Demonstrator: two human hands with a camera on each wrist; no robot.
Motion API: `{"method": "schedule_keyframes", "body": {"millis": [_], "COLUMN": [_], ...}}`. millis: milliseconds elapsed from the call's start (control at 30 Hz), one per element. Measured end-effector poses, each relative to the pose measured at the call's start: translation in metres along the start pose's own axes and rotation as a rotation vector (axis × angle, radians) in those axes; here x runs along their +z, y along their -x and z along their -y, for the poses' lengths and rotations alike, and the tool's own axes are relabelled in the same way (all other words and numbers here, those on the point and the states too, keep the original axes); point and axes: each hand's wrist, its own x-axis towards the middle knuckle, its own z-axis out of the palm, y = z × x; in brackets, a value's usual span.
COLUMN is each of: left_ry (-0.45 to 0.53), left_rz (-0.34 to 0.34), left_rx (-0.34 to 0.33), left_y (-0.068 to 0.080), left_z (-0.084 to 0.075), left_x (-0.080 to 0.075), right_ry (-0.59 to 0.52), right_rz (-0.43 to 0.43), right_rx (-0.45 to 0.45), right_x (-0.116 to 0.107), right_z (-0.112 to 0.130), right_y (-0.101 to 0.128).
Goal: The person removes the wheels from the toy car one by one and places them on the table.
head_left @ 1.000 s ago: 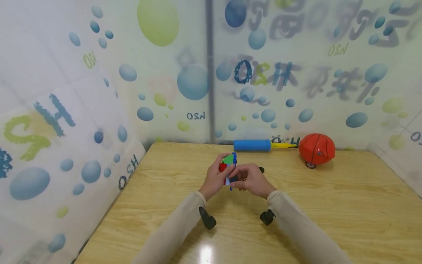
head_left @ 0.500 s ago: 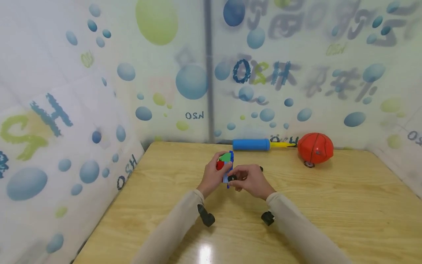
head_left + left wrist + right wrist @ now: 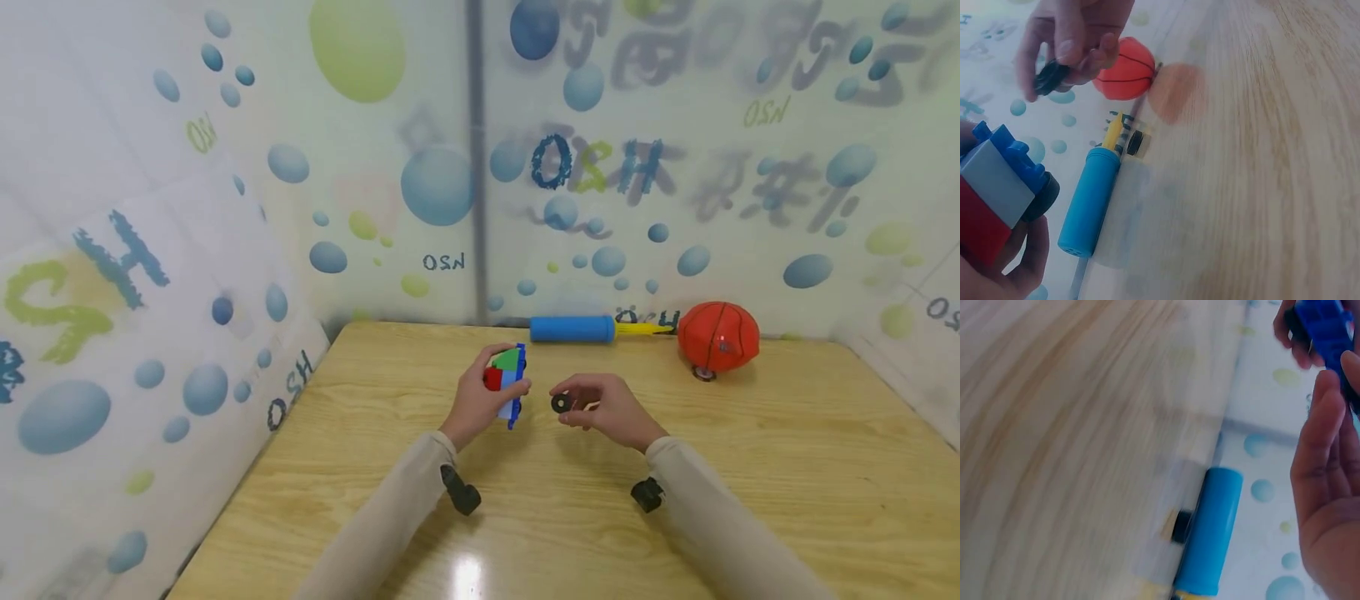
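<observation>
My left hand (image 3: 472, 404) grips a toy car (image 3: 508, 378) built of green, red and light blue blocks on a dark blue base. The car is tipped on its side, base facing right. A black wheel (image 3: 1042, 197) sits on the base in the left wrist view. Just to the right, apart from the car, my right hand (image 3: 613, 412) pinches a loose black wheel (image 3: 561, 403) between fingertips and thumb. Both hands are above the wooden table (image 3: 570, 517). In the right wrist view, fingers overlap the blue base (image 3: 1325, 328), and the pinched wheel is mostly hidden.
At the table's back edge lies a blue hand pump (image 3: 572, 329) with a yellow nozzle. A red ball (image 3: 718, 337) with black lines rests right of it. Another black wheel (image 3: 1135, 142) stands near the pump, hidden behind my right hand in the head view. Patterned walls enclose the table.
My right hand has drawn away to the right from the car's base, carrying the black wheel. My left hand has shifted slightly left and tilted the car, still gripping it.
</observation>
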Motion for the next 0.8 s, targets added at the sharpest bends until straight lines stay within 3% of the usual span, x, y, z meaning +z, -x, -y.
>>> {"method": "schedule_keyframes", "body": {"millis": [267, 800], "left_ry": [0.020, 0.003], "left_rz": [-0.008, -0.006], "left_rx": [-0.011, -0.026], "left_y": [0.001, -0.001], "left_z": [0.001, 0.002], "left_x": [-0.005, -0.006], "right_ry": [0.096, 0.330], "right_rz": [-0.055, -0.001], "right_rx": [0.051, 0.115], "right_x": [-0.018, -0.052], "right_z": [-0.013, -0.030], "right_y": [0.006, 0.000]}}
